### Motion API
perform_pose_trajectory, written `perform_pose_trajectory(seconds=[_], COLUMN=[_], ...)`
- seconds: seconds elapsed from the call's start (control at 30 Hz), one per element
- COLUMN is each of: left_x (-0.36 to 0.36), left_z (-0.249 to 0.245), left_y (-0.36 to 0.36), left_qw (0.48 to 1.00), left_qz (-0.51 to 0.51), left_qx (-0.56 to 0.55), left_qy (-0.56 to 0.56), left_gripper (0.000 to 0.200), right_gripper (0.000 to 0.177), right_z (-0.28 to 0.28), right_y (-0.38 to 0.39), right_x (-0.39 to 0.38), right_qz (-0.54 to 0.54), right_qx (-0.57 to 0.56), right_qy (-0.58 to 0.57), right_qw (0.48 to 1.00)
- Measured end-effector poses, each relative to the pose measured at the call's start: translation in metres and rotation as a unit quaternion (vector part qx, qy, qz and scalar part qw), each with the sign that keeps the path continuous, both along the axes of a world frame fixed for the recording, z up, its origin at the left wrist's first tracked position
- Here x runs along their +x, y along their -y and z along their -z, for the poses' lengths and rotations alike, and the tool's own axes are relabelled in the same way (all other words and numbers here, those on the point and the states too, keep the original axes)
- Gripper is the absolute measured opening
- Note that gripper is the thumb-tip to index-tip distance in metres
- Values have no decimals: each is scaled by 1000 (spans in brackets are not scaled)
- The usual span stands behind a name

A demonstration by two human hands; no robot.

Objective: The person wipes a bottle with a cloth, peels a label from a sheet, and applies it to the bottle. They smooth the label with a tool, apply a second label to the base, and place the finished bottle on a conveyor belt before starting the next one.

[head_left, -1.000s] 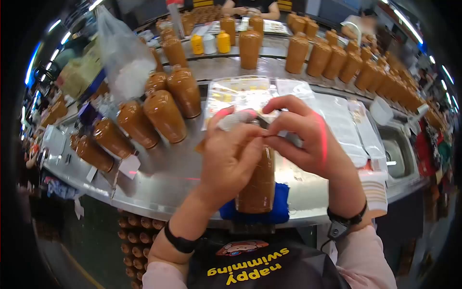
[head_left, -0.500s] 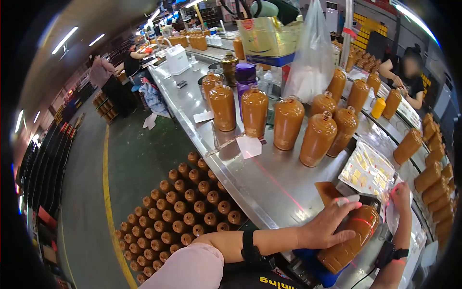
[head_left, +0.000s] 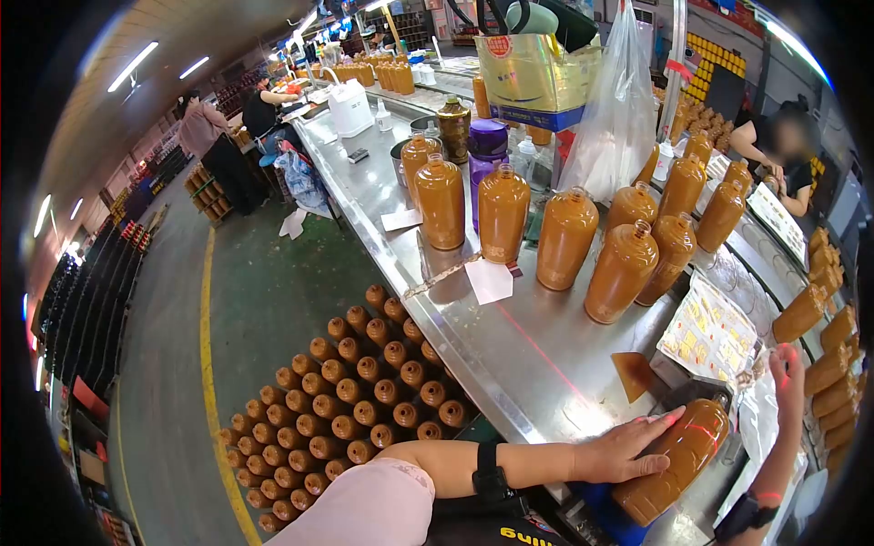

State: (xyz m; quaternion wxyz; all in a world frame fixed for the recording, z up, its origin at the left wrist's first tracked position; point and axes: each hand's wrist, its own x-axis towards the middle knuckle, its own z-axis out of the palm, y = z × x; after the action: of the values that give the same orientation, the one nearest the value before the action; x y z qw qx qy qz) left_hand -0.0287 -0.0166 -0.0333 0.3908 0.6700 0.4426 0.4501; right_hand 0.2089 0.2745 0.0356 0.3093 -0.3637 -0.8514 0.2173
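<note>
"Where was the bottle when you looked over?"

"The amber bottle (head_left: 683,450) lay tilted on a blue pad (head_left: 590,499) at the near edge of the steel table (head_left: 510,355), with its neck pointing away from the person."

"Was it gripped?"

"No. The left hand (head_left: 628,452) lay flat on its side, fingers stretched out, not curled round it. The right hand (head_left: 787,373) was raised just beyond the neck, near the sheet of labels (head_left: 710,332). I could not tell whether it pinched anything."

"And around it?"

"A row of upright bottles (head_left: 564,238) stood farther along the table. A brown label (head_left: 633,375) lay between them and the pad. Floor bottles (head_left: 364,391) stood packed below the table edge."
</note>
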Motion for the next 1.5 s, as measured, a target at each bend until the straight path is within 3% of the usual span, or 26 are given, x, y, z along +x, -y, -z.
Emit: perform_pose_trajectory(seconds=[0.07,0.1,0.17,0.27,0.4,0.43,0.5,0.63,0.87,1.17,1.27,1.37,1.5], left_x=[1,0,-4,-6,-4,-1,0,-3,21,19,13,8,11], left_z=[0,-2,-6,-7,-3,-2,4,-20,-18,-22,-25,-25,-32], left_y=[0,2,5,12,18,21,27,49,48,53,48,40,23], left_qw=[1000,1000,999,997,997,996,989,970,971,935,970,997,992], left_qz=[1,4,11,15,-18,-17,-42,8,-31,-58,-15,31,-7], left_qx=[0,-10,-34,-50,-12,-10,111,121,122,196,160,60,24], left_qy=[0,-5,-24,-51,-78,-84,-92,-213,-203,-290,-183,39,125], left_gripper=[96,96,95,94,94,94,96,112,111,108,107,105,93], right_gripper=[13,13,13,15,11,12,13,12,17,17,17,13,16], right_z=[40,70,84,79,8,-4,-24,-58,-66,-88,-65,-72,-95], right_y=[-36,-63,-49,-41,27,46,93,168,226,243,230,235,241], right_x=[10,24,16,13,3,2,1,0,10,8,1,5,9], right_qz=[0,-67,72,46,12,15,59,18,-25,-94,-72,-73,-120], right_qx=[64,169,147,209,216,207,203,123,101,52,78,65,57], right_qy=[41,112,240,149,93,72,62,11,-27,-86,-69,-58,-88], right_qw=[997,977,957,965,972,976,975,992,994,990,992,994,987])
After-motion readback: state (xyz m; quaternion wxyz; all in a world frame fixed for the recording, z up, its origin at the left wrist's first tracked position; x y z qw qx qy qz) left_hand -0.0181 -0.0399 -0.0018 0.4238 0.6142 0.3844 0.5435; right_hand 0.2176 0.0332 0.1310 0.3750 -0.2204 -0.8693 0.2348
